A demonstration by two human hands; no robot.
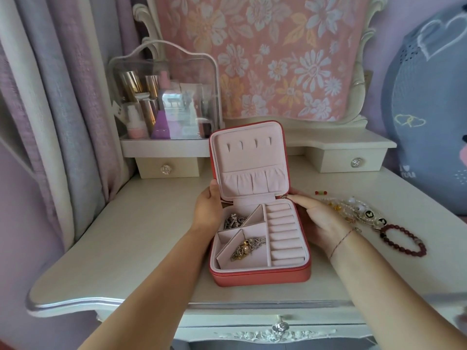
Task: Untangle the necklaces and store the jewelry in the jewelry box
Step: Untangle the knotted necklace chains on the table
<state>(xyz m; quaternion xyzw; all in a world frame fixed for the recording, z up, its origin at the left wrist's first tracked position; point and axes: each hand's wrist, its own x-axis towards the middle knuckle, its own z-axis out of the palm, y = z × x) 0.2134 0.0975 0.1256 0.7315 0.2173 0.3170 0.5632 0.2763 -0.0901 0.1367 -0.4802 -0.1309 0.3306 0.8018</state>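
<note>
The box (260, 274) is sitting open in the middle of the worktop (141, 236), its lid (249, 152) standing upright. The left hand (208, 210) is gripping the lid's left edge near the hinge, thumb in front and fingers hidden behind. The right hand (321, 221) is lying along the box's right side, fingers nearly straight and touching it, holding nothing. A silver chain (233, 221) is lying in the far left compartment and a gold piece (249, 245) in the near one; the ring rolls (280, 231) are sitting bare. The necklaces (353, 208) are lying knotted together just right of the box, partly under the right wrist, with a red bracelet (404, 241) beside them, so the task is looking well short of done. The risks are looking like these: the wrist may be dragging the tangle and tightening its knots or sweeping it toward the edge; pushing the lid may be tipping the light box and spilling what is stored; pulling hard on thin chains may be snapping them
</note>
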